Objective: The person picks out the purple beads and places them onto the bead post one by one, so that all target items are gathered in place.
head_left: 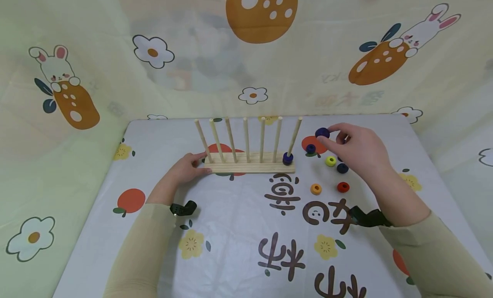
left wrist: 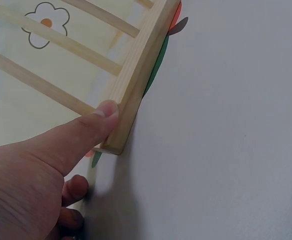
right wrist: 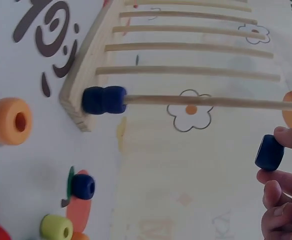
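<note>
A wooden rack [head_left: 250,168] with several upright pegs stands on the table. My left hand [head_left: 184,170] grips the left end of its base; in the left wrist view the thumb [left wrist: 86,132] lies across the base's end. Two dark blue beads [right wrist: 104,100] are stacked at the foot of the rightmost peg, and the other pegs are bare. To the right of the rack, my right hand [head_left: 363,150] pinches another dark blue bead [head_left: 322,133] between thumb and finger, raised over the table and apart from the peg.
Loose beads lie right of the rack, partly under the right hand: an orange bead [head_left: 316,189], a red bead [head_left: 343,187], a yellow-green bead [head_left: 330,161] and dark blue ones, including this blue bead [head_left: 342,168]. A patterned cloth [head_left: 215,229] covers the table.
</note>
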The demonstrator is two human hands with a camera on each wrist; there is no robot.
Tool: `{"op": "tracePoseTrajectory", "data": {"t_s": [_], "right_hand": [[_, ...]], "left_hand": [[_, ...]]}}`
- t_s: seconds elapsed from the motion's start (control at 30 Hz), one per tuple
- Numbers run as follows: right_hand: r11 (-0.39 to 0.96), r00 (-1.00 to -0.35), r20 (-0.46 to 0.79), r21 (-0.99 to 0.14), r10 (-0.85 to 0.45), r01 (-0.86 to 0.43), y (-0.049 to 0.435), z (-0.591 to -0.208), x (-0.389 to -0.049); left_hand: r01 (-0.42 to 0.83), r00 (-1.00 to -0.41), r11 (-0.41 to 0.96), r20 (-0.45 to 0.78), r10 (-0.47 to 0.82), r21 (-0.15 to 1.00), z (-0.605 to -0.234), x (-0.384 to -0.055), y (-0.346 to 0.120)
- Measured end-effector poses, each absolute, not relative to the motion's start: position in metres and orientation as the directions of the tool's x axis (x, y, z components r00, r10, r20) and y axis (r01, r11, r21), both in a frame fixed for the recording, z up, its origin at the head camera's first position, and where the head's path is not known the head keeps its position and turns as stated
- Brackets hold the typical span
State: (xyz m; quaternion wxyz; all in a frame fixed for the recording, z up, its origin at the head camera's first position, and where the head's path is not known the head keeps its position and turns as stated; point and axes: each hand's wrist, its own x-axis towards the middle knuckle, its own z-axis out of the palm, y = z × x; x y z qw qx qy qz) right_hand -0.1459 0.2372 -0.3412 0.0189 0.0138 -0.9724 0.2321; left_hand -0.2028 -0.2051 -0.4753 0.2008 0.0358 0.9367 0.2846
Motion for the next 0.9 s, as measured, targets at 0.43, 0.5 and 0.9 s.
{"op": "tracePoseTrajectory", "data": {"t_s": [0.43, 0.5, 0.9], "right_hand": [[0.862, -0.993, 0.117, -0.502, -0.013, -0.07, 0.218, -0.319, -0.15], [0.858, -0.993, 0.117, -0.51, -0.01, -0.069, 0.215, -0.315, -0.151], [0.834, -0.99, 0.142, -0.546, -0.007, -0.085, 0.197, -0.306, -0.156]], "left_hand": [[-0.047, -0.919, 0.828, -0.349, 0.184, 0.559, -0.475, -0.203, -0.205], [-0.049, -0.919, 0.827, -0.351, 0.182, 0.559, -0.474, -0.202, -0.205], [-0.049, -0.919, 0.821, -0.347, 0.185, 0.568, -0.48, -0.204, -0.207]]}}
